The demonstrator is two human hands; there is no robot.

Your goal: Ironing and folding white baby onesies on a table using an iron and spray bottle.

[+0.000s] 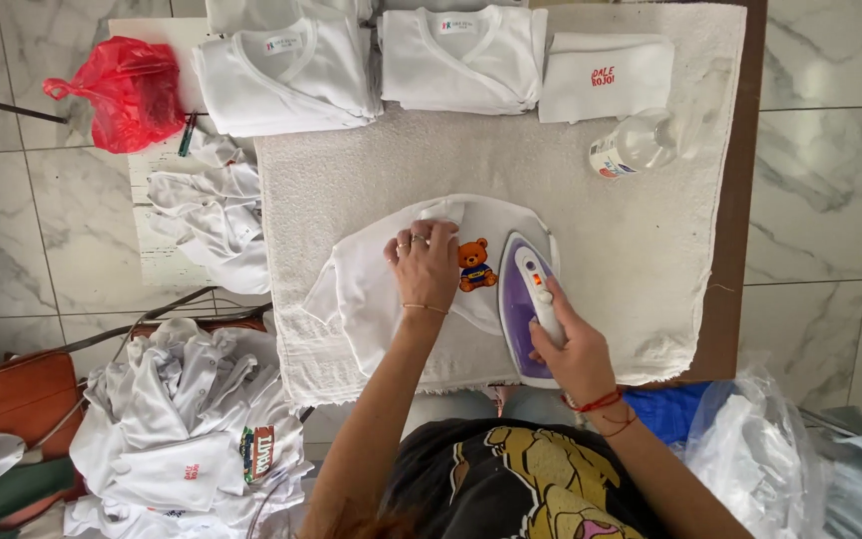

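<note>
Our left hand (425,262) lies flat and open on the shirt (381,289), spread over the towel (631,240) on the desk (740,200). Our right hand (576,349) is closed around the iron (526,299), beside the bear print (474,265).

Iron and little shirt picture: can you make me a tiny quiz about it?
1. Which hand grips the iron?
2. True or false: the left hand presses flat on the white garment, beside the teddy bear patch.
3. What lies at the towel's far right corner: A) a clear bottle, B) scissors, C) a cup?

Key:
1. The right hand.
2. True.
3. A, the clear bottle, on its side.
</note>
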